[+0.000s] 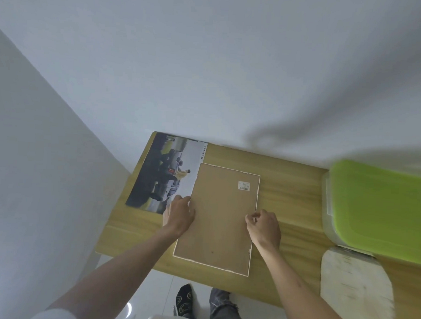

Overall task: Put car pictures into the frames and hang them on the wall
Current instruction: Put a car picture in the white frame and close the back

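Fingers (251, 219) of the right hand (264, 228) curl at the right edge of a picture frame (216, 217), apparently pinching a backing tab, though the contact is too small to confirm. The left hand (179, 214) lies with straight fingers on the frame's left edge, likely steadying it. The frame lies face down on the wooden surface (290, 191), brown backing up, probably so it can be opened. A car picture (165, 174) lies face up at ten o'clock from the frame, partly tucked beneath it. At three o'clock sits a box with a green lid (381, 210).
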A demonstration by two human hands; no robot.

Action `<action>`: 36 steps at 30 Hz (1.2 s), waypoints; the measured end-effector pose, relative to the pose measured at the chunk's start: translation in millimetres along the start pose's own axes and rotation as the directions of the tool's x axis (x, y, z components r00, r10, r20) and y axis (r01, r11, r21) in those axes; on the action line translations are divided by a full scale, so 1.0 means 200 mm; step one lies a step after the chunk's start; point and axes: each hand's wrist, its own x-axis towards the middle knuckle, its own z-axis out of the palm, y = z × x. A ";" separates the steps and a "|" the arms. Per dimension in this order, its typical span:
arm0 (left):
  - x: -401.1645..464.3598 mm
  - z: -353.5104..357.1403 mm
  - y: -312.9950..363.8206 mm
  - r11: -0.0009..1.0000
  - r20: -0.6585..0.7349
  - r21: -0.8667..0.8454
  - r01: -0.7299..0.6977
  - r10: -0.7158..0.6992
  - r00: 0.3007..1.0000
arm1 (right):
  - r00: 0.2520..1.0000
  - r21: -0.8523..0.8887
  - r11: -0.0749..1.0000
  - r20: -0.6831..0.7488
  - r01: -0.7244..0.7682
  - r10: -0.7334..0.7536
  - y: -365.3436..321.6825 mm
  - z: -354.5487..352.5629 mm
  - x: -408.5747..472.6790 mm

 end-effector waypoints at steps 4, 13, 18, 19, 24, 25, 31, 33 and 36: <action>-0.03 0.01 -0.02 0.991 0.048 0.102 -0.081 0.077 0.996 | 0.997 -0.017 0.997 -0.015 -0.070 0.070 -0.02 0.08 -0.07; -0.03 0.01 -0.03 0.989 -0.005 0.125 -0.078 0.079 0.997 | 0.953 0.303 0.904 0.121 -0.302 0.278 -0.06 0.07 -0.09; -0.03 0.03 -0.05 0.998 -0.048 -0.054 -0.014 0.011 0.999 | 0.933 0.429 0.830 0.211 -0.357 0.292 -0.05 0.03 -0.07; -0.03 0.02 -0.05 0.996 -0.049 -0.085 0.001 -0.005 0.999 | 0.933 0.450 0.818 0.220 -0.357 0.286 -0.04 0.03 -0.06; -0.05 0.01 -0.03 0.992 -0.017 -0.120 0.039 -0.041 0.999 | 0.948 0.569 0.760 0.222 -0.316 0.228 0.00 0.01 -0.09; -0.05 0.00 -0.03 0.991 -0.007 -0.123 0.043 -0.044 0.999 | 0.948 0.575 0.756 0.234 -0.313 0.216 0.00 0.01 -0.09; -0.04 0.00 -0.07 0.988 0.010 -0.150 0.044 -0.043 0.999 | 0.911 0.609 0.687 0.350 -0.398 0.217 0.03 -0.01 -0.05; -0.05 -0.01 -0.07 0.986 0.010 -0.159 0.043 -0.042 0.999 | 0.907 0.609 0.679 0.354 -0.409 0.228 0.02 -0.02 -0.05; -0.08 -0.01 -0.07 0.981 -0.012 -0.192 0.037 -0.040 0.999 | 0.898 0.628 0.650 0.376 -0.428 0.228 0.02 -0.03 -0.04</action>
